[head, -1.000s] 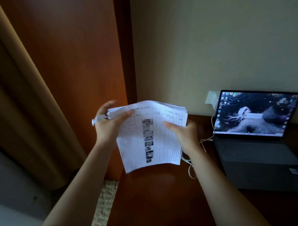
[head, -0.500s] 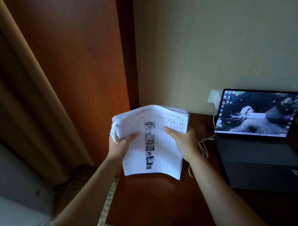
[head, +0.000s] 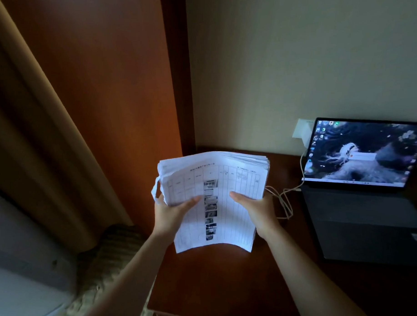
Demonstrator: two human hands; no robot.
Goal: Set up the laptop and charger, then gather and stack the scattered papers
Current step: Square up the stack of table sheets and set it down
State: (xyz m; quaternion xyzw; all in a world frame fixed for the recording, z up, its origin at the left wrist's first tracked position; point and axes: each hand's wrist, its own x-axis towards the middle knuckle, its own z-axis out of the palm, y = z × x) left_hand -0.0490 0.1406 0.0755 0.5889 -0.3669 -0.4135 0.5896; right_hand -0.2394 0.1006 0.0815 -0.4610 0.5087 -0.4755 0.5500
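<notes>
Right now my left hand (head: pixel 171 211) and right hand (head: pixel 257 209) each clamp a side of the stack of papers (head: pixel 215 196), thumbs on top and fingers curled beneath, holding it above the desk (head: pixel 222 283). One loose sheet curls out past my left fingers and could slip free. Just right of my right hand lies the charger cable (head: pixel 284 198), which the stack might snag on its way down beside the open laptop (head: pixel 367 187).

White papers (head: pixel 225 182), reddish-brown desk (head: pixel 222 288)
</notes>
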